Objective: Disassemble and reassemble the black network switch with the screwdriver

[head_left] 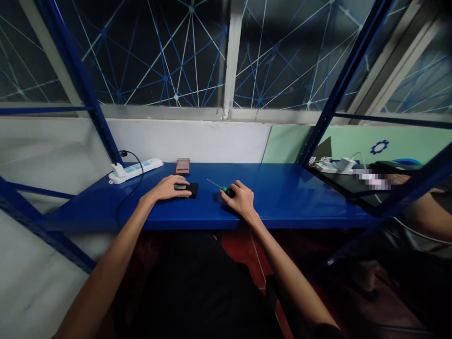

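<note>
My right hand (pixel 241 197) is closed around the green and black handle of a screwdriver (pixel 224 189), just above or resting on the blue tabletop. Its thin shaft points away to the left. To its left, my left hand (pixel 168 188) grips a small flat black box (pixel 192 190) on the table, with fingers over the far side and thumb at the near side. A silvery patch and a strip of yellow show on the box. Its left part is hidden under the hand.
Behind my left hand lies a small brownish rectangular case (pixel 182 166). A white power strip (pixel 136 170) with a black cable (pixel 136 188) sits at the left. Blue shelf posts (pixel 326 101) frame the blue table (pixel 282 195). Another person's arm (pixel 431 212) is at the far right.
</note>
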{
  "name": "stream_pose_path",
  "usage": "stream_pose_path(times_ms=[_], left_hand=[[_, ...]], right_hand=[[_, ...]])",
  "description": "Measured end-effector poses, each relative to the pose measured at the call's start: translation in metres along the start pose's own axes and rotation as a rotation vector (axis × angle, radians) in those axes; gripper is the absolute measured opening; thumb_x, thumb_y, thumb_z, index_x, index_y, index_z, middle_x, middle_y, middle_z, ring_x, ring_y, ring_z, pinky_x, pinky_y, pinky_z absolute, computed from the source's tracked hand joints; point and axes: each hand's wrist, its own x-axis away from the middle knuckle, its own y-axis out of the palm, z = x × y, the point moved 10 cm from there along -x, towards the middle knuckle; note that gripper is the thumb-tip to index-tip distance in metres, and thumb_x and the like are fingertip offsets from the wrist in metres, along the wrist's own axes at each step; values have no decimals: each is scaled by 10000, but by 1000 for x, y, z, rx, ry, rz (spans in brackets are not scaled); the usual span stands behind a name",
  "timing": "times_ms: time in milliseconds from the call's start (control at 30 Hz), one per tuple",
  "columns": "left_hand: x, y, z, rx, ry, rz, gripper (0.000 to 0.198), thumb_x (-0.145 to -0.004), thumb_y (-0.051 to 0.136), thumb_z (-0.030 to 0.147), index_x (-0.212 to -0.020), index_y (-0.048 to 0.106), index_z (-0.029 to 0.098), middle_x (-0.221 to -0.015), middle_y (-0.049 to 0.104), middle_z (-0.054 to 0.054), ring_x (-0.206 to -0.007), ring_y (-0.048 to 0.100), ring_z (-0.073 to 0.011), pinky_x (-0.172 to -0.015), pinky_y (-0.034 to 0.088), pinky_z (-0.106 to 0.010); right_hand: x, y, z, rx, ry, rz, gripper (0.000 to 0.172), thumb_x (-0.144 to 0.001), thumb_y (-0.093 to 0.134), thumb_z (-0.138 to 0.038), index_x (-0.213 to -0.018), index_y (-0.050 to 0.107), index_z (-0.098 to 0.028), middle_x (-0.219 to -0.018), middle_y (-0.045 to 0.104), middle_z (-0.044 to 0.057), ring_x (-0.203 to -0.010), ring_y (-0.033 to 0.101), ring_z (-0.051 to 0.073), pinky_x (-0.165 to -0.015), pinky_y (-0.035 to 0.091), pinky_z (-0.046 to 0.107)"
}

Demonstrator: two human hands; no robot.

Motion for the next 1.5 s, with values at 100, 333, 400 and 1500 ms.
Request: stream_pose_path(times_ms=[100, 333, 400, 1500], left_hand=[[23, 3, -7, -14, 38, -49, 586, -831, 566, 638, -1340, 583, 349, -1480, 477, -65, -1302, 478, -299, -1063, 354, -440], [20, 9, -16, -93, 16, 40, 465, -921, 476, 565, -1337, 579, 386, -1433, 525, -65, -1267, 497, -298, -1030, 366, -455], [18, 8, -18, -108, -19, 59, 459, -916, 474, 584, -1320, 591, 400, -1398, 547, -69, -1240, 500, -307, -1011, 364, -466], [-8, 28, 19, -76, -10, 133, 528, -1024, 185, 440, -1211, 659, 303, -1448, 492, -36, -1385, 349, -260, -1135, 215, -499]], right_hand=[[-1, 5, 0, 10, 4, -44, 448, -860, 517, -597, -749, 678, -194, -830, 629, 49, -665, 559, 145, -541, 240, 261], [-1, 8, 1, 28, -2, -71, 433, -859, 528, -586, -749, 687, -198, -824, 641, 48, -669, 569, 148, -540, 240, 264], [-1, 8, 1, 29, -6, -71, 434, -854, 534, -590, -744, 688, -199, -817, 641, 47, -662, 568, 148, -535, 234, 265], [2, 18, -5, -73, -66, -198, 334, -860, 566, -508, -798, 705, -210, -783, 665, 25, -670, 581, 139, -559, 250, 258]])
